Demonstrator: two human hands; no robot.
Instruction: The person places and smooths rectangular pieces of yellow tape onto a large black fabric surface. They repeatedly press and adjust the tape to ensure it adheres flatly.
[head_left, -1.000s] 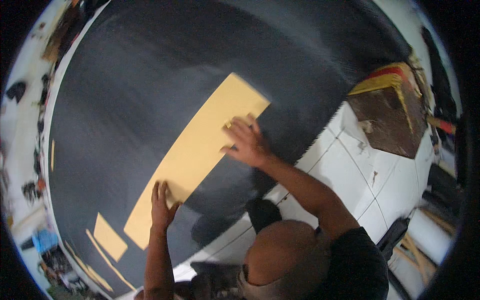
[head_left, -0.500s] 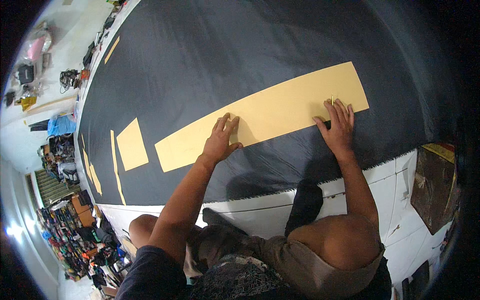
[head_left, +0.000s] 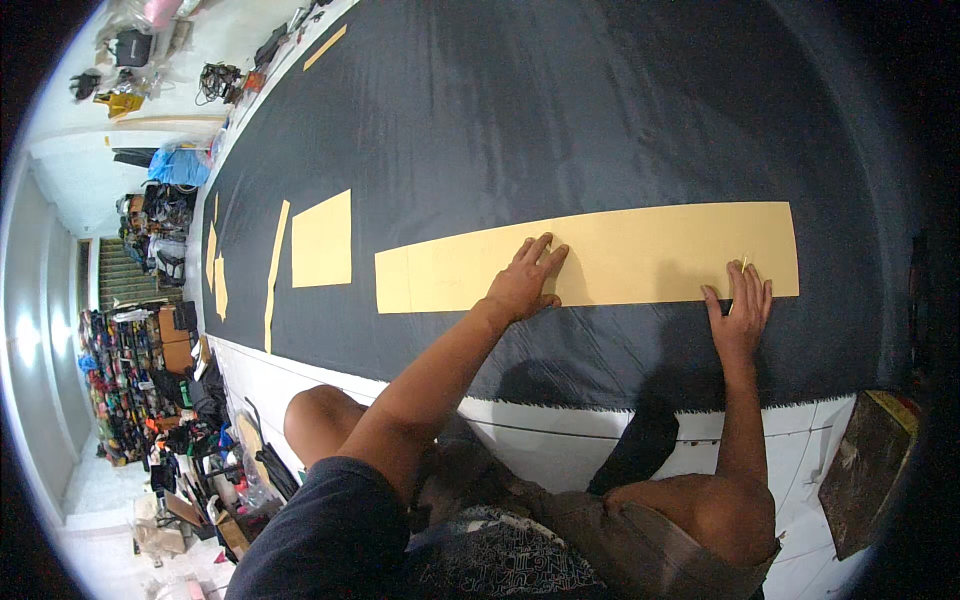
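On the tan strip [head_left: 600, 255], both hands have spread wider apart.

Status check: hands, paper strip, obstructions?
Left hand flat on long tan paper strip. Right hand pressing its lower right edge. Strip lies on black fabric; nothing blocking.

The floor [head_left: 560, 440] is laid with white tiles with dark joints. Along the left side runs a white wall [head_left: 40, 330], brightly lit low down (one glaring patch near the picture's left edge). A staircase [head_left: 118, 272] climbs at the far left, with crowded shelves of coloured goods [head_left: 125, 380] below it. Bags and bundles [head_left: 170, 165] lie heaped on the floor toward the upper left corner.
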